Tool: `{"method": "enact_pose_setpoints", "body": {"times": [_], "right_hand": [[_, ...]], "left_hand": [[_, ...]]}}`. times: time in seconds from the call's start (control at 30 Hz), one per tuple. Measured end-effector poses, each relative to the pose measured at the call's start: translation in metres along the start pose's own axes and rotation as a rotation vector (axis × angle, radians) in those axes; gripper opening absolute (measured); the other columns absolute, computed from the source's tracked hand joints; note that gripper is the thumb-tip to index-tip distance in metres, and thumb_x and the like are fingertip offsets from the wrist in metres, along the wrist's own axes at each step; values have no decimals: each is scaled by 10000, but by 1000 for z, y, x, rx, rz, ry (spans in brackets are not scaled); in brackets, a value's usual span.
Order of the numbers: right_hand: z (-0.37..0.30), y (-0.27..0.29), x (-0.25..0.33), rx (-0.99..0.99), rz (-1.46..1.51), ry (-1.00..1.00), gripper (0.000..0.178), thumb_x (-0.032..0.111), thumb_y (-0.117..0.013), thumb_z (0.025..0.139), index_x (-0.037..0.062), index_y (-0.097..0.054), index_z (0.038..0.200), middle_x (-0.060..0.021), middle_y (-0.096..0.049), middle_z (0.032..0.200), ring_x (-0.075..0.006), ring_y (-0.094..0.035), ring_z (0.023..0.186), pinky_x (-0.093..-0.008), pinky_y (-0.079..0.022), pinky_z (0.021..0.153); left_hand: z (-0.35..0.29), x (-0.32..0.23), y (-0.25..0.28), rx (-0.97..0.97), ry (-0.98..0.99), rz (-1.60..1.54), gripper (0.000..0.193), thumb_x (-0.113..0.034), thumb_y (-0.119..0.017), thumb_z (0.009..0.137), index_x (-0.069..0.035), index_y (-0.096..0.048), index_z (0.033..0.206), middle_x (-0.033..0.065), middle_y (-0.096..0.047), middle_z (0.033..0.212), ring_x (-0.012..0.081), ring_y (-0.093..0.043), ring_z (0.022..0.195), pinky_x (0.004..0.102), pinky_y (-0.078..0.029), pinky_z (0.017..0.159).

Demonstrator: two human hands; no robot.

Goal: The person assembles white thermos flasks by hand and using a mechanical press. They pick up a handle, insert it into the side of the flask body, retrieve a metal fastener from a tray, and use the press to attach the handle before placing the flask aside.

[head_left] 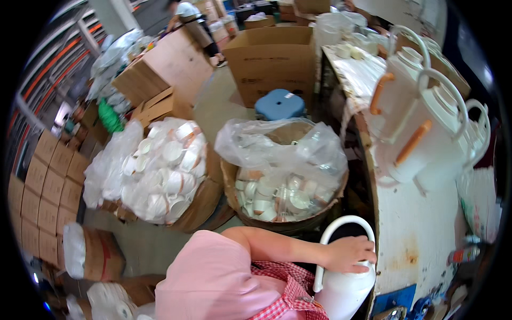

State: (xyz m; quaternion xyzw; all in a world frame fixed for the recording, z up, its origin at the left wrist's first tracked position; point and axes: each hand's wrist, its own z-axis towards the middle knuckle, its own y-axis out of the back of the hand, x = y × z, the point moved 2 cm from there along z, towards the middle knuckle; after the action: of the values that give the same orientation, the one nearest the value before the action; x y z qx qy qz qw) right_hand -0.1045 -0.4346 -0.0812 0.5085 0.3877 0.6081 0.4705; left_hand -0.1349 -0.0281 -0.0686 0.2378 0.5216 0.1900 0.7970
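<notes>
My left hand reaches in from the left below a pink sleeve. Its fingers curl over the top of a white jug with a large looped handle, beside the workbench edge. The jug's lower part runs out of view at the bottom, against a red checked apron. My right hand does not show. Right of the held jug, on the white-topped workbench, stand several similar white jugs with looped top handles and orange side pieces.
Two round cartons lined with clear plastic hold many white cup-shaped parts. Behind them are a blue stool and a large cardboard box. Stacked cartons line the left. Another person stands far back. A spray can is at the right.
</notes>
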Motion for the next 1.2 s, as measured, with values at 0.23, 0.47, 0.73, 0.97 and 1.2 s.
{"method": "enact_pose_setpoints", "body": {"times": [0.23,0.47,0.73,0.97,1.2], "right_hand": [[-8,-5,-2,4,-23,-11,287,248,-610,920,17,-713,1055,-162,-721,904,-287,-672,798,-421,-520,741],[-44,12,-48,23,-57,-147,288,236,-600,931,25,-709,1093,-150,-724,914,-265,-674,796,-399,-521,739],[-60,14,-61,-278,241,-365,173,102,-655,842,6,-699,978,-144,-694,801,-245,-652,714,-378,-499,680],[-80,32,-66,-348,71,-202,90,134,-676,901,55,-660,940,-120,-665,818,-285,-649,712,-382,-493,651],[-67,51,-27,-395,307,-261,76,71,-687,891,8,-664,926,-91,-666,829,-193,-626,697,-310,-492,660]], "left_hand": [[-5,-4,-22,39,41,34,304,-308,-656,888,-111,-598,1112,103,-517,1098,306,-511,1071,424,-460,837],[-1,6,-37,39,-15,-14,307,-322,-662,871,-125,-646,1107,113,-572,1117,319,-529,1103,444,-459,901],[5,22,6,44,-7,-28,330,-238,-664,849,-104,-681,1150,164,-603,1135,365,-557,1088,453,-442,970],[26,7,-17,161,-57,-153,309,-251,-588,931,-34,-645,1143,159,-585,1092,336,-562,1020,409,-445,907],[21,5,-13,163,-34,-136,352,-301,-578,945,-22,-641,1150,165,-579,1101,336,-553,1027,418,-431,924]]}}
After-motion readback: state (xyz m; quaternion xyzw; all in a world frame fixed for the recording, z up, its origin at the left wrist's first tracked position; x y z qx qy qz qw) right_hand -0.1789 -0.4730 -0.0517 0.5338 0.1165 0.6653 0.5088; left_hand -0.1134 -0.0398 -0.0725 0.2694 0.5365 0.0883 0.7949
